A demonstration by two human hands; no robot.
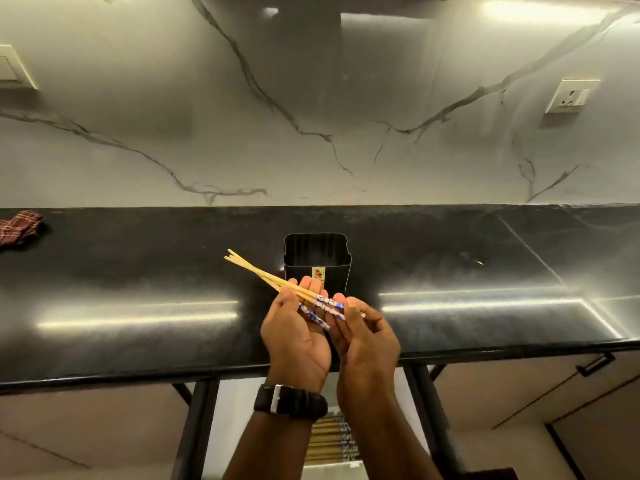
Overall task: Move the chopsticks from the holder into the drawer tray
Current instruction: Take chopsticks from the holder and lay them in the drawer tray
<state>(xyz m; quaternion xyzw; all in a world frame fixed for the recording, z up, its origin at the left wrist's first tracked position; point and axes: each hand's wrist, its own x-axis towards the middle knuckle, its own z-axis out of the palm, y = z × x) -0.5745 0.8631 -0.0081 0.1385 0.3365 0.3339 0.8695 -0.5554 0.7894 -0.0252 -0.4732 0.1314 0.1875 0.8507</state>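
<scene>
Your left hand (294, 336) curls its fingers round the chopsticks (254, 269) at frame centre, just in front of the black holder (317, 258). Your right hand (367, 337) pinches their blue-patterned ends. The drawer tray (329, 465) sits at bottom centre.

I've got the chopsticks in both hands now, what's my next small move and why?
Probably draw the chopsticks back and down toward the drawer tray below the counter edge. Both the left hand and right hand grip the bundle, the holder looks empty, and other chopsticks already lie in that tray.
</scene>
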